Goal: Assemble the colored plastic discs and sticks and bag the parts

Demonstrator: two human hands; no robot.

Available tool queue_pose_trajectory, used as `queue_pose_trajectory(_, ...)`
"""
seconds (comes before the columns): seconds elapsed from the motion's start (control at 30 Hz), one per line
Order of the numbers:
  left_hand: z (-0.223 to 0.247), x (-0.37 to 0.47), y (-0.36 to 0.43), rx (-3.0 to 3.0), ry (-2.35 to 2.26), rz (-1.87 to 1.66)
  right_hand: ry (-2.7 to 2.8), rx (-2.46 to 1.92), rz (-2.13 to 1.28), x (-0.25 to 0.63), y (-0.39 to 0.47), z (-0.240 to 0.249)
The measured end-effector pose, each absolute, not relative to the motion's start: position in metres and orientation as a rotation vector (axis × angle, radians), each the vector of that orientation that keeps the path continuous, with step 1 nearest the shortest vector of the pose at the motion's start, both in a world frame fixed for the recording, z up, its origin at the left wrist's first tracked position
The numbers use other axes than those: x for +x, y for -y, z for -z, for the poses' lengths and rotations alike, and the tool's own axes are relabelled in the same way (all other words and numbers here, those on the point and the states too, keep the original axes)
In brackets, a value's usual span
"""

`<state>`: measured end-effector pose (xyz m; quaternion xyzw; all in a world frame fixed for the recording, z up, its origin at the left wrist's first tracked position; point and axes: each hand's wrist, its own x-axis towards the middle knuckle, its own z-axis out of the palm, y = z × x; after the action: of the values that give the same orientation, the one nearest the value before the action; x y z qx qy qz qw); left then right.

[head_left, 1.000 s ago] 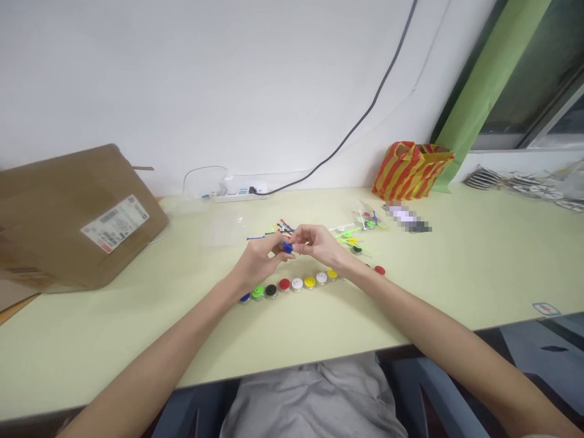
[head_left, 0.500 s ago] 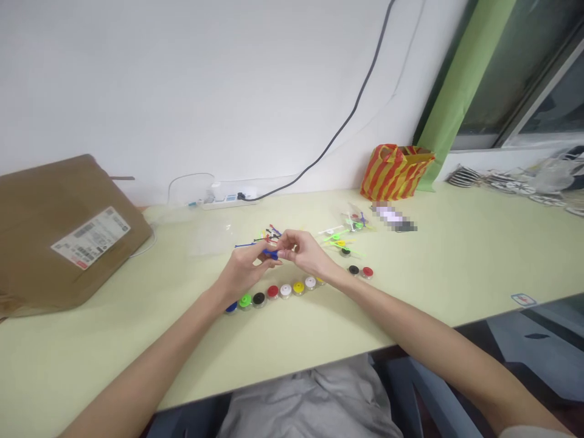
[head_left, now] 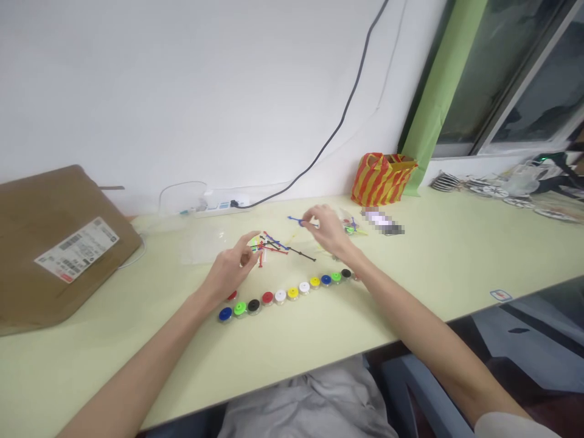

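My right hand (head_left: 329, 233) is raised over the table, pinching a small blue propeller piece with a thin stick (head_left: 297, 219) between thumb and fingers. My left hand (head_left: 232, 269) hovers beside a pile of thin coloured sticks (head_left: 271, 245), fingers curled loosely; I cannot tell whether it holds anything small. In front of both hands a curved row of small round coloured caps (head_left: 280, 295) lies on the pale yellow table (head_left: 456, 261), running from blue at the left to black at the right.
A brown cardboard parcel (head_left: 55, 243) lies at the left. A white power strip (head_left: 219, 205) with a black cable sits against the wall. A red-and-yellow striped bag (head_left: 382, 178) stands at the back right, with more small plastic parts (head_left: 350, 226) near it.
My hands have separated: the right one moved away to the right and up with the blue piece, the left one dropped toward the stick pile. The view has shifted right.
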<state>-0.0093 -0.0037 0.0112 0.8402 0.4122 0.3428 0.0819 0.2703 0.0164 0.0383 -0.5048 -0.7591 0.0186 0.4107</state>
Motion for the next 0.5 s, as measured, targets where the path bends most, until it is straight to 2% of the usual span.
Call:
queue_pose_trajectory(0.1, -0.012, -0.017, -0.003, 2.612, -1.355, -0.985, 1.848, -1.569, 0.082, 0.308, -0.042, -0.032)
queue_pose_trajectory(0.2, -0.021, -0.023, -0.004, 2.727, -1.432, -0.758, 1.871, -1.766, 0.130, 0.328, -0.058, -0.022)
queue_pose_trajectory(0.33, -0.040, -0.030, 0.003, 2.784, -1.492, -0.238, 1.968, -1.865, 0.184, 0.330, -0.069, -0.012)
queue_pose_trajectory(0.5, -0.045, -0.043, 0.003, 2.516, -1.596, -0.025, 2.105, -1.876, 0.259, 0.322, -0.077, -0.005)
